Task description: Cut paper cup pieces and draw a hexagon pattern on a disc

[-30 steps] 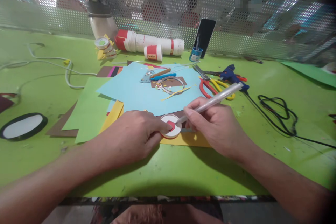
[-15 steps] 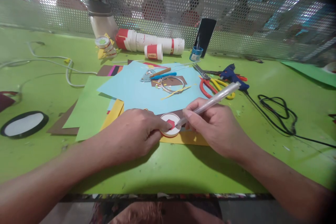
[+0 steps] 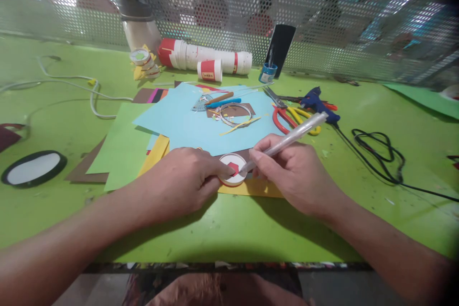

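Observation:
A round white paper disc (image 3: pixel 234 178) with a red edge and a small red shape in its middle lies on a yellow sheet (image 3: pixel 251 188) near the table's front. My left hand (image 3: pixel 182 182) presses its left side down with closed fingers. My right hand (image 3: pixel 292 172) grips a clear white pen (image 3: pixel 287 140), whose tip touches the red shape on the disc.
Blue paper (image 3: pixel 201 124), light green paper (image 3: pixel 124 146) and other coloured sheets lie behind my hands. Red-and-yellow scissors (image 3: pixel 292 118), a blue glue gun (image 3: pixel 317 101) with a black cord (image 3: pixel 380 155), a stack of paper cups (image 3: pixel 208 60), tape rolls (image 3: pixel 143 63), a black-rimmed oval (image 3: pixel 34 168) and a perforated metal screen (image 3: pixel 322 19) surround them.
Hardly anything has moved. My hands, the disc and the pen sit a touch higher in view, mostly from a small shift of my head.

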